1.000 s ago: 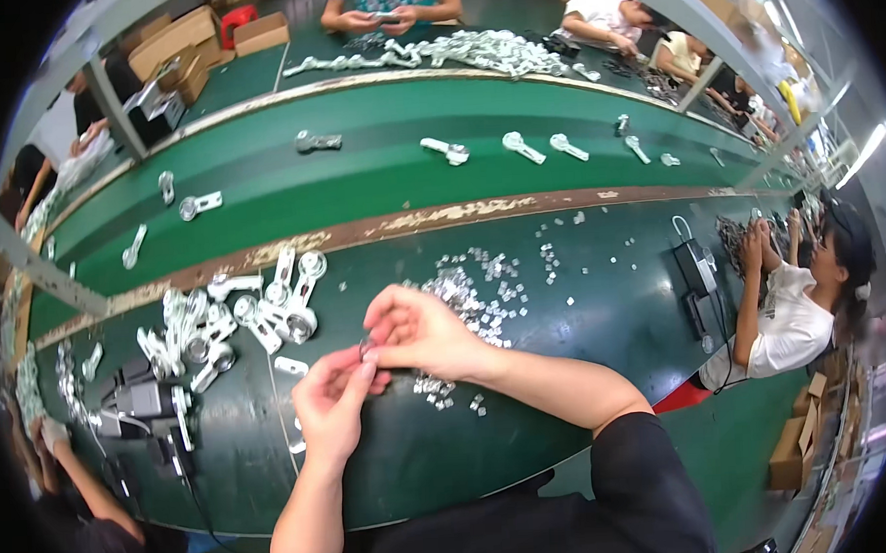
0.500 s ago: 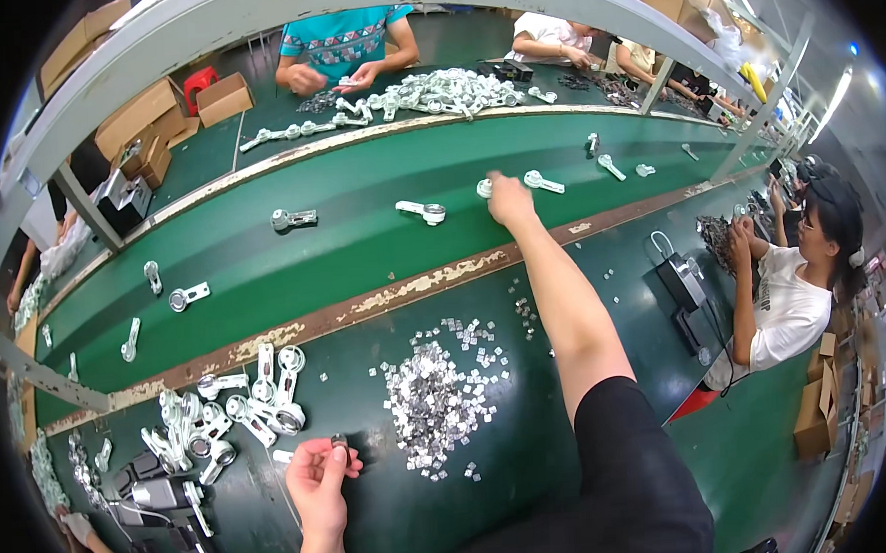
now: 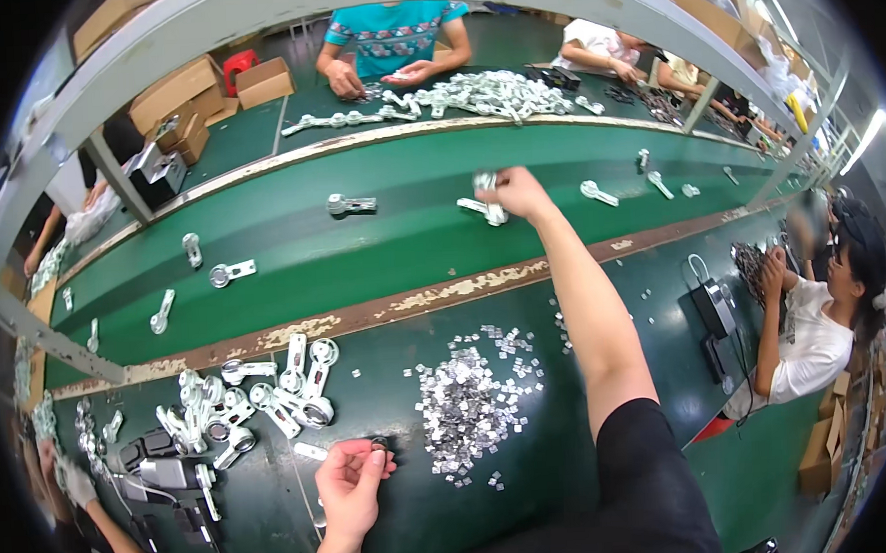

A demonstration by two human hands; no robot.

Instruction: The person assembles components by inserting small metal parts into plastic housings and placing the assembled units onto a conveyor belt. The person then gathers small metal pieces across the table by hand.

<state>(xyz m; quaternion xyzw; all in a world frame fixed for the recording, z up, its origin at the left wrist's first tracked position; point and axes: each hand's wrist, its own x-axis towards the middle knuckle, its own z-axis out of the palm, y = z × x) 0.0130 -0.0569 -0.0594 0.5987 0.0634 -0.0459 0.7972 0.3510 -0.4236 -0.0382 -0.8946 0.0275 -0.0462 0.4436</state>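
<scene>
My right hand (image 3: 520, 192) pinches a pale, round-headed plastic piece (image 3: 484, 180) over the flat green belt (image 3: 412, 243) — best gripped firmly.

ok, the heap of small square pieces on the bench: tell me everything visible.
A loose heap of small, flat square pieces, silvery and shiny like metal, some looking darker. They lie jumbled, densest in the middle, with strays around the edges, notably toward the upper right. It rests on the dark green bench; the left hand is apart, to its left. Finer detail is too small to tell.
</scene>
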